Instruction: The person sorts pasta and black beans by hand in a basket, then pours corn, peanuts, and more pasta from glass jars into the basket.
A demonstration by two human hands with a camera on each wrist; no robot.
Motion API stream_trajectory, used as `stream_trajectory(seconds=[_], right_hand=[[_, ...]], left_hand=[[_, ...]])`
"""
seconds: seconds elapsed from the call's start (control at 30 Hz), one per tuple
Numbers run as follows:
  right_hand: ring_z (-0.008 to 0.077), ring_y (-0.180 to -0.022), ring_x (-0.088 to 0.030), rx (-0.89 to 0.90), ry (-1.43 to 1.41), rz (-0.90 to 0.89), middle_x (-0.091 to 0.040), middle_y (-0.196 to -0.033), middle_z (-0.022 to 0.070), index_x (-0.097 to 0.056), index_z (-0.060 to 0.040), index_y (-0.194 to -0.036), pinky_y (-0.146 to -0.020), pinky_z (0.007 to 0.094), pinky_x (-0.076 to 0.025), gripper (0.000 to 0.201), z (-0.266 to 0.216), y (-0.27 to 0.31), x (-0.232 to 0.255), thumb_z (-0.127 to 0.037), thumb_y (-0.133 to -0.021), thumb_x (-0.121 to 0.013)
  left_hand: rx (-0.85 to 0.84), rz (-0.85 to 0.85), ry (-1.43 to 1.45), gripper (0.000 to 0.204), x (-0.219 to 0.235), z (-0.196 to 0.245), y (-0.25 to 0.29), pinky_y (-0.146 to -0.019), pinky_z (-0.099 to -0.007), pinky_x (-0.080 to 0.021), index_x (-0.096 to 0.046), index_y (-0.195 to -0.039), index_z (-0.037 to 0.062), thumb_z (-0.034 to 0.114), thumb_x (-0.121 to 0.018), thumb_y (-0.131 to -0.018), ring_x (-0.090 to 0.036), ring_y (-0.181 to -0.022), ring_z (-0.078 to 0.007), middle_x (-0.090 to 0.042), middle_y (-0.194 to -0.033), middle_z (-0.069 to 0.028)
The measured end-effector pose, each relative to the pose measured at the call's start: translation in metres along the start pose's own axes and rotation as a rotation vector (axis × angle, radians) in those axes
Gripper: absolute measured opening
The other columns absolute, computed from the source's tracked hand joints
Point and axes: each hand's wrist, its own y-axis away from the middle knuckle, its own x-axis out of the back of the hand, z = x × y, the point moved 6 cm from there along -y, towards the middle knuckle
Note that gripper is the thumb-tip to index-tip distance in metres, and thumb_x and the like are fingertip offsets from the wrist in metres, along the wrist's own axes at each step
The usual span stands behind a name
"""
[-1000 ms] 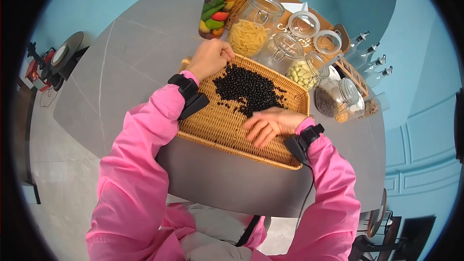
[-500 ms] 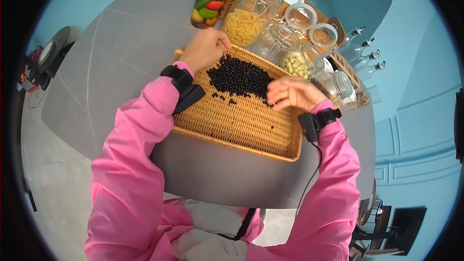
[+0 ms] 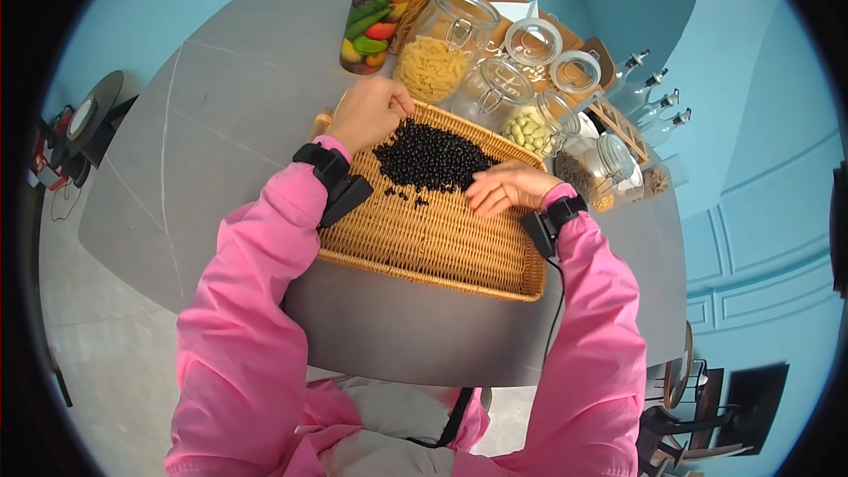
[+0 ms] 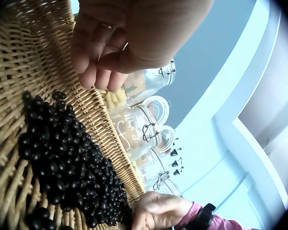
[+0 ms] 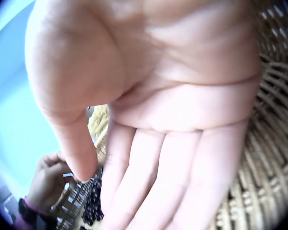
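A pile of glossy black beans (image 3: 428, 157) lies in the far half of a rectangular wicker basket (image 3: 406, 243), with a few loose beans on its near side. My right hand (image 3: 512, 187) is over the basket's right part, fingers extended and close together, their tips at the pile's right edge. In the right wrist view its palm (image 5: 182, 105) faces the camera, bare. At the basket's far left corner my left hand (image 3: 367, 115) hangs loosely curled beside the rim. The left wrist view shows its fingers (image 4: 103, 76) overlapping the wicker wall, with nothing visible in them.
Behind the basket stand a tall jar of vegetables (image 3: 371, 22), a clip jar of pasta (image 3: 430, 69), a jar of pale beans (image 3: 530, 128) and a jar with dark contents (image 3: 574, 175). Glass bottles (image 3: 654, 110) are farther right. A grey table (image 3: 238, 79) carries everything.
My right hand has swept from the basket's near right up to the right rim, then back to the pile's edge. The pile's right end has drawn in. The left hand stays at the corner.
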Motion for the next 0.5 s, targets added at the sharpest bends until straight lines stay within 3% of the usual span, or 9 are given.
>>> stream_trajectory(seconds=[0.03, 0.1, 0.13, 0.2, 0.23, 0.27, 0.33, 0.4, 0.5], right_hand=[[0.0231, -0.077, -0.069, 0.007, 0.005, 0.003, -0.068, -0.088, 0.0168, -0.061, 0.0071, -0.101, -0.070, 0.0307, -0.057, 0.040, -0.001, -0.003, 0.004, -0.031, -0.090, -0.058], [0.0206, -0.074, -0.067, 0.212, -0.197, 0.066, -0.067, -0.085, 0.0142, -0.061, 0.0060, -0.102, -0.070, 0.0279, -0.057, 0.039, -0.012, -0.005, 0.017, -0.032, -0.092, -0.055], [0.0206, -0.074, -0.067, 0.210, -0.196, 0.065, -0.067, -0.085, 0.0142, -0.061, 0.0060, -0.102, -0.070, 0.0279, -0.057, 0.039, -0.012, -0.006, 0.023, -0.032, -0.092, -0.055], [0.0181, -0.075, -0.066, 0.474, -0.327, 0.291, -0.067, -0.089, 0.0141, -0.062, 0.0051, -0.101, -0.072, 0.0252, -0.055, 0.040, -0.024, 0.006, 0.045, -0.033, -0.094, -0.051], [0.0198, -0.086, -0.063, 0.458, -0.279, 0.527, -0.065, -0.096, 0.0152, -0.062, 0.0033, -0.099, -0.083, 0.0286, -0.051, 0.045, -0.015, 0.012, 0.055, -0.038, -0.095, -0.046], [0.0198, -0.086, -0.063, 0.449, -0.273, 0.532, -0.065, -0.096, 0.0152, -0.062, 0.0033, -0.099, -0.083, 0.0286, -0.051, 0.045, -0.008, 0.011, 0.049, -0.038, -0.095, -0.046], [0.0253, -0.099, -0.057, 0.499, 0.014, 1.152, -0.062, -0.103, 0.0169, -0.062, 0.0043, -0.103, -0.094, 0.0346, -0.042, 0.052, 0.011, 0.033, 0.048, -0.043, -0.095, -0.042], [0.0334, -0.112, -0.046, 0.447, 0.220, 1.150, -0.051, -0.120, 0.0231, -0.052, 0.0082, -0.119, -0.103, 0.0391, -0.031, 0.063, 0.017, 0.038, 0.025, -0.047, -0.095, -0.036], [0.0364, -0.124, -0.036, 0.269, 0.174, 1.198, -0.037, -0.135, 0.0267, -0.041, 0.0092, -0.128, -0.108, 0.0404, -0.022, 0.069, 0.042, 0.019, 0.020, -0.051, -0.095, -0.030]], left_hand=[[-0.006, 0.005, -0.003, 0.012, 0.001, 0.001, 0.000, -0.059, -0.0281, -0.051, -0.066, -0.084, -0.0056, -0.005, -0.056, -0.076, -0.065, -0.066, -0.0159, -0.067, -0.074, -0.0132], [-0.017, 0.001, -0.055, 0.011, 0.001, 0.002, 0.000, -0.059, -0.0282, -0.051, -0.066, -0.082, -0.0056, -0.003, -0.057, -0.076, -0.065, -0.065, -0.0161, -0.067, -0.073, -0.0128], [-0.015, 0.002, -0.054, 0.011, 0.001, 0.001, -0.001, -0.059, -0.0282, -0.051, -0.066, -0.082, -0.0056, -0.003, -0.057, -0.076, -0.065, -0.065, -0.0161, -0.067, -0.073, -0.0128], [0.016, 0.011, -0.014, 0.012, 0.001, 0.000, 0.000, -0.058, -0.0288, -0.050, -0.066, -0.081, -0.0047, -0.001, -0.057, -0.075, -0.064, -0.063, -0.0164, -0.067, -0.071, -0.0123], [0.020, 0.013, -0.005, 0.012, 0.001, -0.001, 0.001, -0.058, -0.0288, -0.050, -0.066, -0.081, -0.0047, -0.001, -0.057, -0.075, -0.064, -0.063, -0.0164, -0.067, -0.071, -0.0123], [0.009, 0.005, -0.003, 0.013, 0.003, 0.004, 0.001, -0.058, -0.0293, -0.050, -0.067, -0.081, -0.0039, -0.001, -0.056, -0.075, -0.064, -0.061, -0.0170, -0.067, -0.071, -0.0122], [0.000, -0.010, 0.008, 0.014, 0.005, 0.012, 0.002, -0.058, -0.0298, -0.049, -0.067, -0.082, -0.0031, 0.000, -0.055, -0.075, -0.063, -0.060, -0.0176, -0.067, -0.070, -0.0121], [0.015, 0.000, 0.013, 0.017, 0.006, 0.018, 0.004, -0.061, -0.0349, -0.048, -0.068, -0.075, 0.0011, -0.002, -0.053, -0.069, -0.064, -0.064, -0.0263, -0.064, -0.066, -0.0153], [-0.023, 0.015, 0.050, 0.017, 0.004, 0.017, 0.004, -0.061, -0.0347, -0.048, -0.068, -0.074, 0.0006, -0.003, -0.053, -0.069, -0.064, -0.064, -0.0266, -0.064, -0.067, -0.0158]])
